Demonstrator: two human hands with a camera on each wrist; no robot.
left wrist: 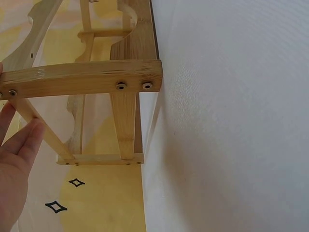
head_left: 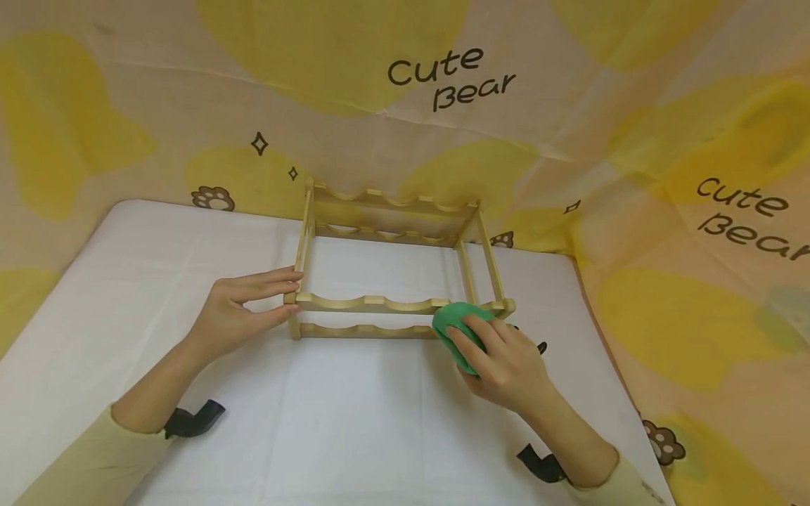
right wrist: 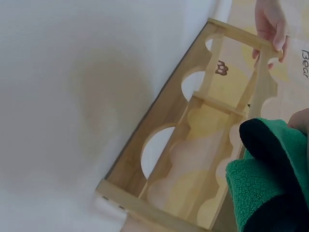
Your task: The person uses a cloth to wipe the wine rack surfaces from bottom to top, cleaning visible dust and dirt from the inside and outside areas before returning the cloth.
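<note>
Right grip: held folded green cloth against scalloped front rail.
Left grip: pinched wooden rack by left front corner, seemingly steadying.
Front rail: probably called for light, curve-following pressure.
Wooden rack: stood on white surface.

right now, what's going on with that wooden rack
A person is working on the wooden rack, which stands on a white-covered table. Their left hand holds it at the front left corner, thumb in front and fingers along the side. Their right hand grips a folded green cloth at the upper front rail, toward its right end; it seems to touch the wood there.
</note>
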